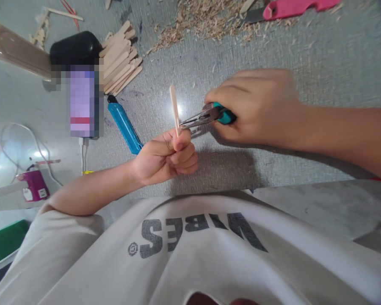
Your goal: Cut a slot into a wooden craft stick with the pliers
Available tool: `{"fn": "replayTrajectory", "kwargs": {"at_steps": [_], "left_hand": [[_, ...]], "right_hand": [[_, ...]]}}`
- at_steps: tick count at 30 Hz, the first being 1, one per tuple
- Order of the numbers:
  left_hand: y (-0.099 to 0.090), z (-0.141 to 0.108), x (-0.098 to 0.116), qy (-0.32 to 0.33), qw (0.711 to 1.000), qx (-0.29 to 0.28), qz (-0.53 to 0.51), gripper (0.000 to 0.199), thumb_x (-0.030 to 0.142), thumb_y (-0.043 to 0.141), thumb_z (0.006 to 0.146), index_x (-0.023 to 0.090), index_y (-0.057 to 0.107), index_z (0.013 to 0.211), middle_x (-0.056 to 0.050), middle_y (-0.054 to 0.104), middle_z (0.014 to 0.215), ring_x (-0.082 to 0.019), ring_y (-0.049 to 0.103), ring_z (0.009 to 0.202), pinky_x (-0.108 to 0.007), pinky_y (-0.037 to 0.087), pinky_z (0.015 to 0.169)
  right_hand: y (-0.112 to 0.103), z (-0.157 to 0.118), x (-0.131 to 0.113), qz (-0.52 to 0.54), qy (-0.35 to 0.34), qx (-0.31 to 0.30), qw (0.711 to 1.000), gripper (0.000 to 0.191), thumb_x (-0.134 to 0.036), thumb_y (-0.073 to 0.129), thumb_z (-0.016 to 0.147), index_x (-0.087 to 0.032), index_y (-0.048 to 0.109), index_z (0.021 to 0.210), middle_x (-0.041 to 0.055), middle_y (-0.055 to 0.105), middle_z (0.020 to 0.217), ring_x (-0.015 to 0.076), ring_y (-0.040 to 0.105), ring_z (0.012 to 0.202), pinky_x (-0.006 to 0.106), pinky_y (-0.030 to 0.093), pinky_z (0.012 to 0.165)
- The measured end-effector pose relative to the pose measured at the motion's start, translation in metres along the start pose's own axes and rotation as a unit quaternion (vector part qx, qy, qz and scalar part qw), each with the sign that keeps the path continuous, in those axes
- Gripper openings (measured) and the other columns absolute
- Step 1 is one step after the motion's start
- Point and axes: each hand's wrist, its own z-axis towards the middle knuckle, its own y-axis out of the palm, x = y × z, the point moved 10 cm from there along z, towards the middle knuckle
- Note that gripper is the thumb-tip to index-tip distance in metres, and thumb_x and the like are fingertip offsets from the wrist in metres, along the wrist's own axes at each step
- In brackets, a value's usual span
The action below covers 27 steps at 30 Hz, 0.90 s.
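A wooden craft stick point(174, 103) stands nearly upright in the pinch of my left hand point(168, 156), between thumb and forefinger. My right hand point(257, 106) is wrapped round the teal and black handles of needle-nose pliers point(206, 116). The pliers' tips meet the stick just above my left fingertips; whether the jaws bite on it I cannot tell. A blue utility knife point(124, 127) lies on the table just left of my left hand.
A pile of craft sticks point(122, 59) lies at the upper left, by a black rounded case point(75, 47) and a plugged-in phone point(81, 101). Wood shavings point(197, 21) and a pink-handled knife point(292, 9) lie at the far side. A purple adapter point(35, 186) sits left.
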Motion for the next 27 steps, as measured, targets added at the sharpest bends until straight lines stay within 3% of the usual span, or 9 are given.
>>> {"fn": "replayTrajectory", "kwargs": {"at_steps": [7,13,20,22,24,27], "left_hand": [[0.0,0.0,-0.002,0.002,1.0,-0.018,-0.003,0.036,0.005,0.061,0.09,0.02,0.038,0.066,0.006,0.025,0.051,-0.009,0.021,0.049,-0.017,0.041,0.055],[-0.006,0.003,-0.003,0.015,1.0,-0.01,0.017,0.039,0.011,0.067,0.092,0.02,0.038,0.067,0.006,0.025,0.052,-0.009,0.022,0.049,-0.017,0.039,0.055],[-0.006,0.002,0.002,0.039,0.998,0.0,0.053,0.041,0.016,0.072,0.088,0.02,0.039,0.065,0.007,0.026,0.048,-0.008,0.024,0.046,-0.019,0.037,0.053],[0.0,-0.001,0.001,0.044,0.996,-0.027,0.07,0.045,0.02,0.076,0.09,0.019,0.039,0.063,0.007,0.028,0.047,-0.007,0.027,0.045,-0.019,0.036,0.054],[0.007,-0.005,0.001,0.054,0.991,-0.059,0.106,0.05,0.029,0.079,0.097,0.019,0.043,0.063,0.007,0.033,0.047,-0.005,0.03,0.043,-0.021,0.035,0.055],[0.004,-0.012,0.018,0.15,0.962,-0.034,0.226,0.051,0.047,0.076,0.109,0.02,0.058,0.069,0.006,0.042,0.053,-0.005,0.03,0.044,-0.023,0.028,0.051]], "right_hand": [[-0.002,0.003,-0.011,-0.038,-0.01,-0.008,0.999,0.016,-0.038,0.058,0.093,-0.026,0.066,0.101,0.0038,0.074,0.085,0.0259,0.07,0.079,0.04,0.04,0.061],[0.014,-0.001,0.0,-0.038,0.048,-0.088,0.994,0.017,-0.042,0.063,0.091,-0.028,0.066,0.1,0.0051,0.076,0.086,0.0268,0.068,0.079,0.039,0.035,0.063],[0.003,0.006,-0.003,0.044,0.062,-0.073,0.994,0.014,-0.038,0.066,0.085,-0.027,0.059,0.09,0.0031,0.072,0.078,0.0233,0.065,0.07,0.037,0.027,0.058],[-0.006,0.013,0.007,0.07,0.113,-0.051,0.99,0.015,-0.039,0.065,0.089,-0.027,0.057,0.085,0.0015,0.067,0.071,0.0206,0.059,0.063,0.037,0.028,0.058],[-0.018,0.015,0.025,0.082,0.184,-0.003,0.98,0.028,-0.045,0.062,0.098,-0.028,0.05,0.079,-0.0003,0.057,0.063,0.0182,0.049,0.058,0.038,0.032,0.06],[-0.023,0.012,0.036,0.059,0.19,0.028,0.98,0.027,-0.046,0.068,0.097,-0.029,0.055,0.082,0.0007,0.059,0.068,0.0207,0.053,0.062,0.04,0.036,0.064]]}}
